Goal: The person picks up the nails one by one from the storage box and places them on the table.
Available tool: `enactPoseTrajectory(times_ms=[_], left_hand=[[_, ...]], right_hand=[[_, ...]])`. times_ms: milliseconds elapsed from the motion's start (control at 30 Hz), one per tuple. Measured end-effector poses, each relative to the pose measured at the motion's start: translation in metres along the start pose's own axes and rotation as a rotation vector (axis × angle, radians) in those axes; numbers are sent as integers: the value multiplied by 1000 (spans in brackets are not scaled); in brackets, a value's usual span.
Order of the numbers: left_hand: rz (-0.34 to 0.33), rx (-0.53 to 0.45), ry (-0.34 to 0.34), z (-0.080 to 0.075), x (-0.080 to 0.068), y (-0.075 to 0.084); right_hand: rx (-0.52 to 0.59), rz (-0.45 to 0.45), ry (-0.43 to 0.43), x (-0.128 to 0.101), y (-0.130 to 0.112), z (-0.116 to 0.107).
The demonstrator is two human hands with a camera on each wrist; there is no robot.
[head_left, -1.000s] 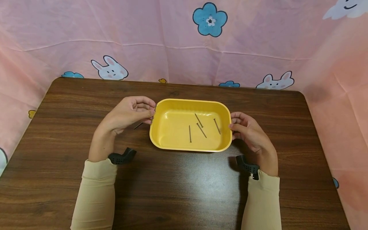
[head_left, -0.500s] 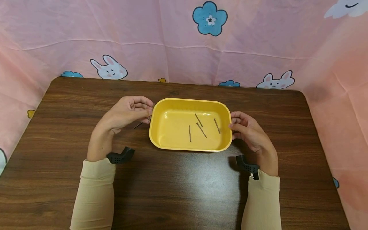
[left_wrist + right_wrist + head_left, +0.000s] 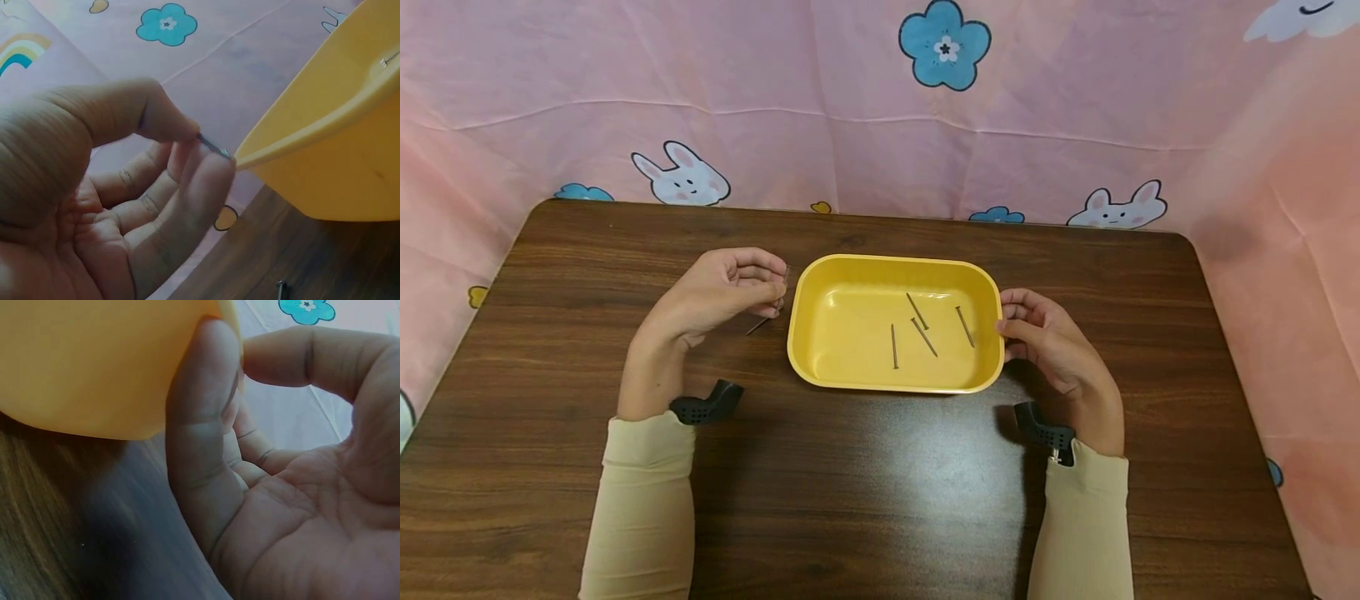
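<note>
A yellow plastic bin [image 3: 850, 358] sits at the middle of the table, with several nails [image 3: 894, 347] lying loose on its floor. Just left of it, my left hand [image 3: 722, 287] pinches a thin dark nail [image 3: 214, 145] between thumb and forefinger, its fingertips a small gap away from the bin's left wall. Another nail [image 3: 757, 327] lies on the wood below those fingers, partly hidden by the hand in the head view. At the opposite end my right hand [image 3: 1048, 337] grips the bin's right rim, thumb on one side and forefinger [image 3: 203, 394] against the outer wall.
The dark brown wooden table [image 3: 880, 500] has rounded far corners. Behind it hangs a pink cloth [image 3: 865, 158] printed with rabbits and flowers, which also runs along the right side. Black camera mounts [image 3: 707, 406] jut out from both wrists.
My left hand has drawn leftward, from the bin's left rim to a little beside it, with the nail in its fingers. The right hand and the bin have stayed put.
</note>
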State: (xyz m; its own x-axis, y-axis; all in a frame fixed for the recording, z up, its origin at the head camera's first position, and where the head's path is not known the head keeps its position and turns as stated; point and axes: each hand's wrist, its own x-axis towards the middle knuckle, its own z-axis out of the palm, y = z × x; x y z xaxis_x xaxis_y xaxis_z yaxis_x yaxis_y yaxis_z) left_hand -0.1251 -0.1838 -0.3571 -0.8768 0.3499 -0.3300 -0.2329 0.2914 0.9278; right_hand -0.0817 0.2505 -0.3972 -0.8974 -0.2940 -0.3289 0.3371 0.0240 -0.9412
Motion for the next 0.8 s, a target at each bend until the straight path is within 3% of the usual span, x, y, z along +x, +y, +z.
enactPoseTrajectory(times_ms=[800], left_hand=[[-49,280,108,9,8,-4]], right_hand=[[23,-7,-23,1,2,-2]])
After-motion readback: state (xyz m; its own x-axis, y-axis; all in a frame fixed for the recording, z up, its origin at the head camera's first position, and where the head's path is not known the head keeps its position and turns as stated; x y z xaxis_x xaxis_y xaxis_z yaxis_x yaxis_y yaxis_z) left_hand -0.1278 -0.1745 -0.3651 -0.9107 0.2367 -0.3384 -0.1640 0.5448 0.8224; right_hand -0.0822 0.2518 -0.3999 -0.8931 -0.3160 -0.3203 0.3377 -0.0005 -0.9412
